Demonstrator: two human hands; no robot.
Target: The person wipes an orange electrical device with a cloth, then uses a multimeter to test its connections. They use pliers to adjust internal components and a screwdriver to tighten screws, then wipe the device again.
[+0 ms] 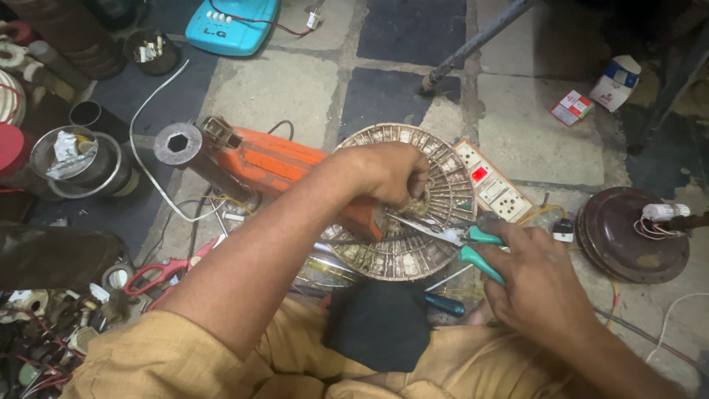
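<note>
looking down at a tiled floor, the left hand [391,174] presses closed fingers onto the centre of a round slotted motor core [405,201] while the right hand [535,284], clamped on teal-handled pliers [450,236], could slip and nick fingers or winding.

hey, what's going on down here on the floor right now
A person sits on a tiled floor working on a round slotted metal core. The left hand rests on the middle of the core, while the right hand grips teal-handled pliers, their tips pointed at the centre. An orange tool, red scissors, a switchboard and a brown dome cover lie around.
</note>
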